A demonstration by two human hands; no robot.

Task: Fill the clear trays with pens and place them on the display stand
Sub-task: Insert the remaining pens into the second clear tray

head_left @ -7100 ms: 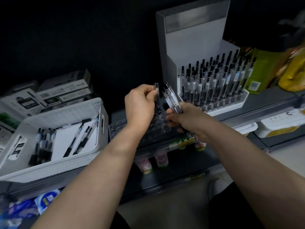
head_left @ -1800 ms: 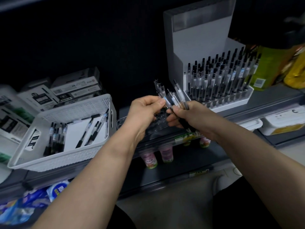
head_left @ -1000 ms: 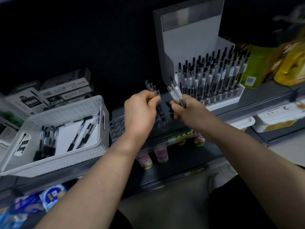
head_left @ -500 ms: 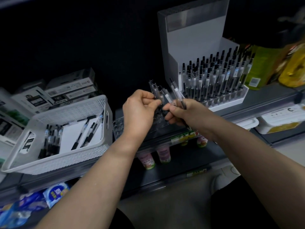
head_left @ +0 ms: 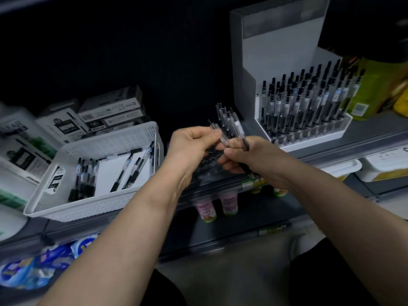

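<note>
My right hand (head_left: 249, 160) grips a small bundle of clear-barrelled pens (head_left: 239, 134). My left hand (head_left: 189, 149) pinches one pen (head_left: 217, 131) at the top of that bundle. Both hands hover over a clear tray (head_left: 207, 166) with rows of holes on the grey shelf, largely hidden by my hands. A few pens (head_left: 225, 115) stand upright in the tray's far row. To the right, the white display stand (head_left: 287, 91) holds a tray packed with several upright pens (head_left: 309, 102).
A white perforated basket (head_left: 106, 151) at the left holds loose pens (head_left: 128, 171) and a white sheet. Pen boxes (head_left: 106, 113) are stacked behind it. Small bottles (head_left: 227, 202) sit on the lower shelf; yellow-green packets (head_left: 375, 89) stand at the far right.
My left hand set pens upright in the tray's far row, then returned to the bundle in my right hand and now pinches another pen. The bundle has grown smaller.
</note>
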